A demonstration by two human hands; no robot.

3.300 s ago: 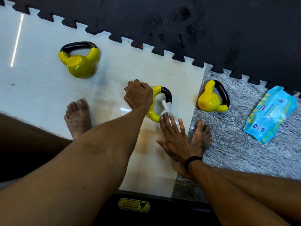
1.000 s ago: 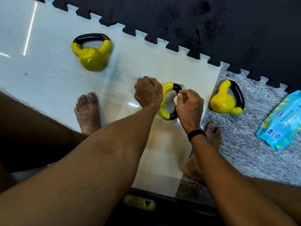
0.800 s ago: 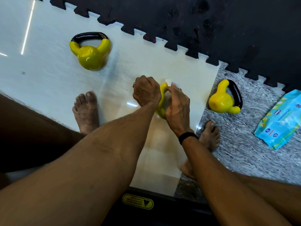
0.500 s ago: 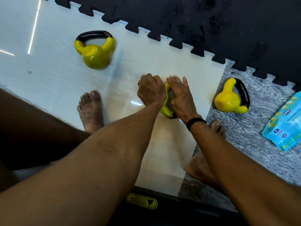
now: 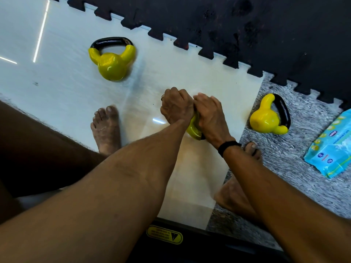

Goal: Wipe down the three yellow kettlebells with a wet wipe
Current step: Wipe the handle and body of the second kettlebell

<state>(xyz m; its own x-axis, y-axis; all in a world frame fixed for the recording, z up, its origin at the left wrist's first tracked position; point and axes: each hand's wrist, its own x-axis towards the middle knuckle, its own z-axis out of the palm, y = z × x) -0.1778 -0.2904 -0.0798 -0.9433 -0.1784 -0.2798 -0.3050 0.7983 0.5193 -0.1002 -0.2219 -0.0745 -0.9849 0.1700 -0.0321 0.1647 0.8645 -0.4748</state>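
Glossy yellow kettlebells [image 5: 112, 67] with matt black handles; shiny polished white floor tile [image 5: 66, 82]; dull black foam mat [image 5: 266, 25]; crinkly plastic wipes pack [image 5: 332, 149].

Left kettlebell [image 5: 112, 67]: you see a glossy yellow body under a black handle.
Middle kettlebell [image 5: 193, 128]: you see only a yellow strip showing between your hands.
Right kettlebell [image 5: 266, 120]: your view shows bright yellow, with a black handle.
Wipe pack [image 5: 331, 150]: you have light blue with small yellow, red and dark blue marks.
White floor tile [image 5: 62, 73]: pale, glossy, streaked with light.
Grey floor [image 5: 296, 168]: mottled grey and white.
Foam mat [image 5: 247, 25]: black, its edge cut in puzzle teeth.
Wristband [image 5: 228, 147]: black on your right wrist.
Sticker [image 5: 164, 237]: yellow with black print.
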